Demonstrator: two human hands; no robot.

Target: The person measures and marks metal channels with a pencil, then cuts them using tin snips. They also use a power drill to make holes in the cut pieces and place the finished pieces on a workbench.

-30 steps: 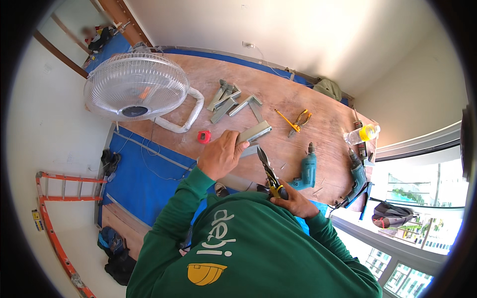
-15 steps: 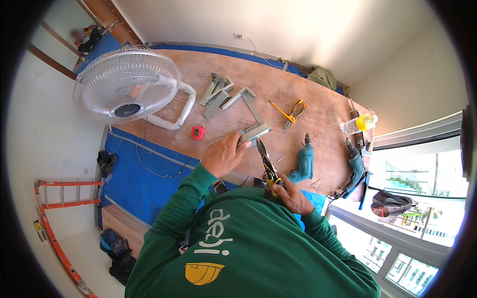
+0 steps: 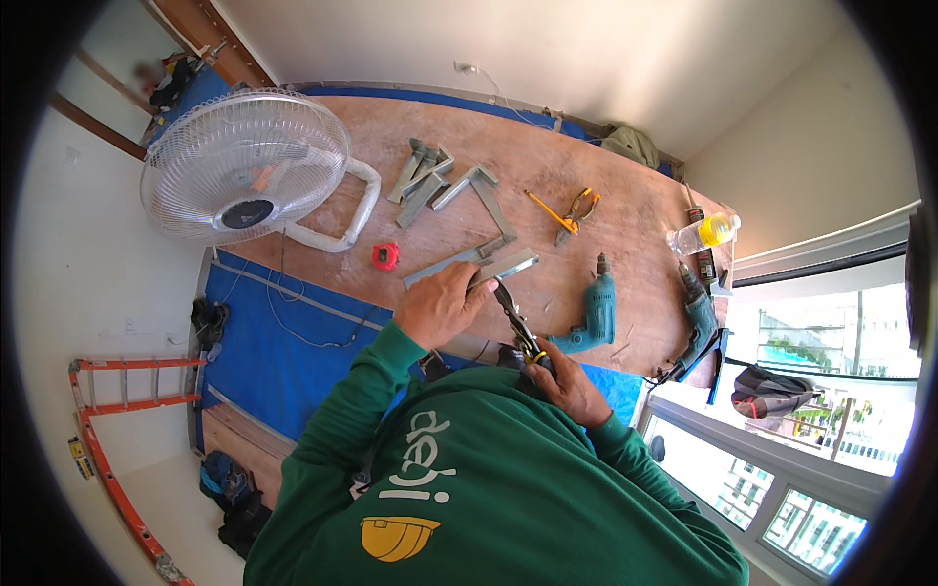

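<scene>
My left hand [image 3: 440, 305] is closed on a bent piece of galvanized steel channel [image 3: 510, 266] at the near side of the wooden table. My right hand [image 3: 571, 389] grips tin snips [image 3: 520, 327] by their black and yellow handles. The snips' jaws reach the near edge of the channel beside my left fingertips; whether they are around the metal I cannot tell. Farther back lies a small pile of channel offcuts [image 3: 422, 186]. A red tape measure [image 3: 385, 256] rests left of my left hand.
A teal drill [image 3: 598, 313] lies right of the snips, and a second drill [image 3: 700, 317] sits near the right edge. Beyond them are pliers [image 3: 576, 213], a yellow pencil-like stick [image 3: 547, 209] and a plastic bottle [image 3: 702, 235]. At the left stands a large fan [image 3: 249, 166].
The snips have moved up and left, bringing their tips to the channel held in my left hand. The channel has turned slightly; my left hand stays nearly in place.
</scene>
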